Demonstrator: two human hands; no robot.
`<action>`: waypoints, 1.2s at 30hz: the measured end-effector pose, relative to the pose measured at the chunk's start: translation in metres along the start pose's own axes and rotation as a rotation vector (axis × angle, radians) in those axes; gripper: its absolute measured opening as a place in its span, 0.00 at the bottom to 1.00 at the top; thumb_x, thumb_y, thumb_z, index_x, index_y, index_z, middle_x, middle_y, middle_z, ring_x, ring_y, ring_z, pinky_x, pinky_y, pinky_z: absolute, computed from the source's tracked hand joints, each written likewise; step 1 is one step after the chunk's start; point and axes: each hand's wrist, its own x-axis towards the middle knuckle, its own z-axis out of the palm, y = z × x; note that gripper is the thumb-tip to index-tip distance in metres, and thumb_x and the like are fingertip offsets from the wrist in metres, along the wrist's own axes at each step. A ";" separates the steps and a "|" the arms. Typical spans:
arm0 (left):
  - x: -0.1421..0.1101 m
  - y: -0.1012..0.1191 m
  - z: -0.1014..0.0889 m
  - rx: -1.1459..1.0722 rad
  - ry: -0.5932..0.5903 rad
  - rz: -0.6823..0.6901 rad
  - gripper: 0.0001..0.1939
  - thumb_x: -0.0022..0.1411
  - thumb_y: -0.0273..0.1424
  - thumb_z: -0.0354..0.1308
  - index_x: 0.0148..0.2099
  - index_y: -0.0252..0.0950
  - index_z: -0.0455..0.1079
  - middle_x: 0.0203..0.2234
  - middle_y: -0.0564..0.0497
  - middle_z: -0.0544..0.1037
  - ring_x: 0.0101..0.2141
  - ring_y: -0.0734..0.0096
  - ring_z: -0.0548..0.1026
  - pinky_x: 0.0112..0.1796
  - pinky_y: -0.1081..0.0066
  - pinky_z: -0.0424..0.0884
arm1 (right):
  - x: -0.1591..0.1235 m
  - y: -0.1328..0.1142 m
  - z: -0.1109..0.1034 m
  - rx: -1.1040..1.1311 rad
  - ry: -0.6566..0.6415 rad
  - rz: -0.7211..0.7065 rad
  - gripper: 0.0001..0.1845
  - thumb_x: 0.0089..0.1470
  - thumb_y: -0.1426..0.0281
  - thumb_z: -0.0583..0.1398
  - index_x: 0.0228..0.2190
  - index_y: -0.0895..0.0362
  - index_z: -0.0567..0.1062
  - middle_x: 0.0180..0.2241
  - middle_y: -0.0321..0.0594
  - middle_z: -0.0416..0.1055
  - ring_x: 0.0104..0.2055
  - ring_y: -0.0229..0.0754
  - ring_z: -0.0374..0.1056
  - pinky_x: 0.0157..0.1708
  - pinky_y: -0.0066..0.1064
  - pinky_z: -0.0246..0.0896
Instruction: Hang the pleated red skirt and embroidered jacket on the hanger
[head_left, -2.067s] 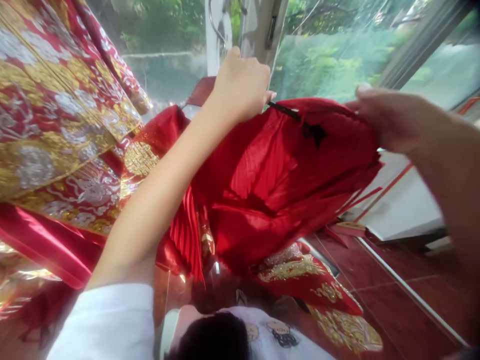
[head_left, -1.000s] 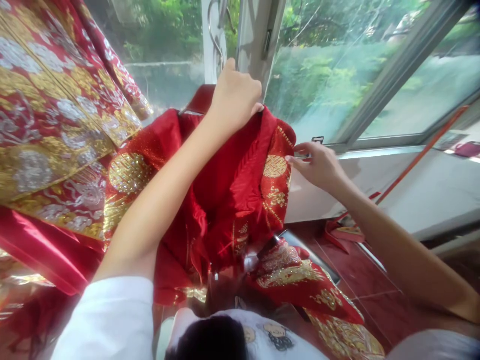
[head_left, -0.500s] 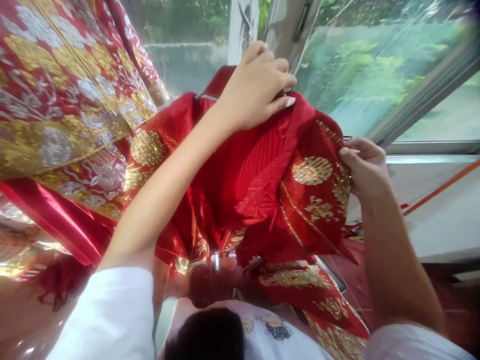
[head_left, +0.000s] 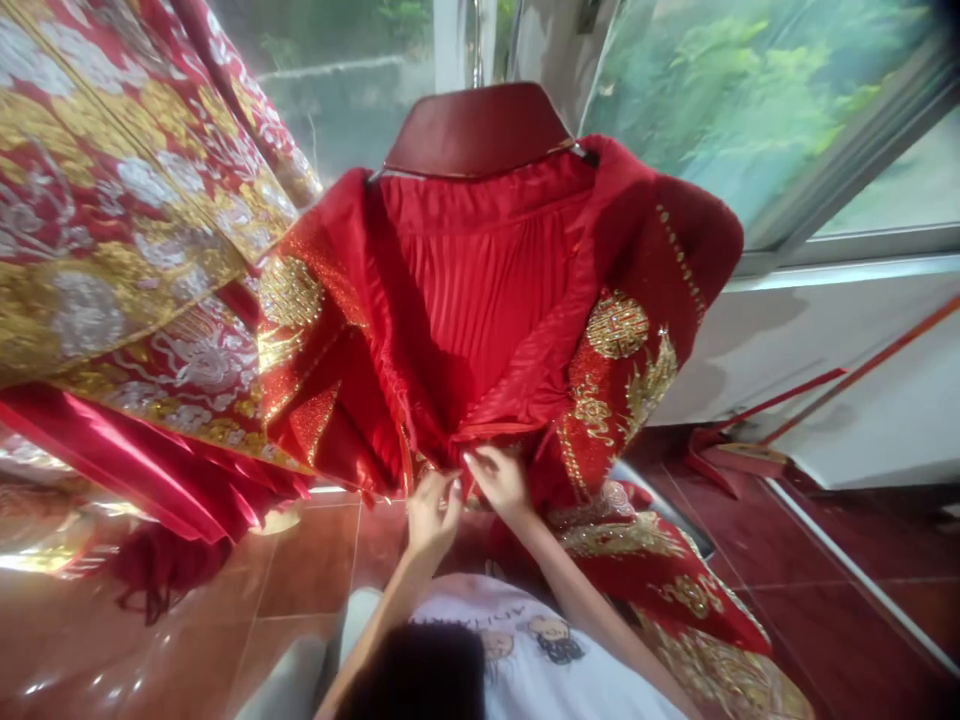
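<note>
A red jacket (head_left: 495,270) with gold embroidery and a pleated red lining hangs on a hanger (head_left: 480,130) with a wide dark-red top. Low on its front, where the two edges meet, my left hand (head_left: 433,512) pinches the jacket's edge with bent fingers. Just to the right, my right hand (head_left: 496,482) is closed on the other front edge, thumb and forefinger together. Both hands touch the cloth, close to each other. Whether a fastener lies between the fingers is too small to make out.
Another red garment with gold and silver embroidery (head_left: 135,220) hangs at the left, with shiny red cloth (head_left: 150,460) below. Windows (head_left: 720,120) stand behind. A red-handled broom or dustpan (head_left: 742,455) lies by the wall at right. Red tiles (head_left: 307,570) cover the floor.
My left hand has let go of the hanger's top and my right hand has left the sleeve. Both have moved down to the jacket's front. The jacket now hangs squarer.
</note>
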 end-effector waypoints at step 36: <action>0.025 -0.020 0.029 0.362 -0.265 -0.374 0.13 0.63 0.24 0.49 0.43 0.31 0.74 0.33 0.40 0.79 0.32 0.63 0.78 0.35 0.70 0.68 | 0.002 -0.118 -0.001 1.005 -0.007 0.364 0.15 0.37 0.61 0.66 0.22 0.60 0.72 0.12 0.25 0.51 0.14 0.25 0.43 0.15 0.23 0.35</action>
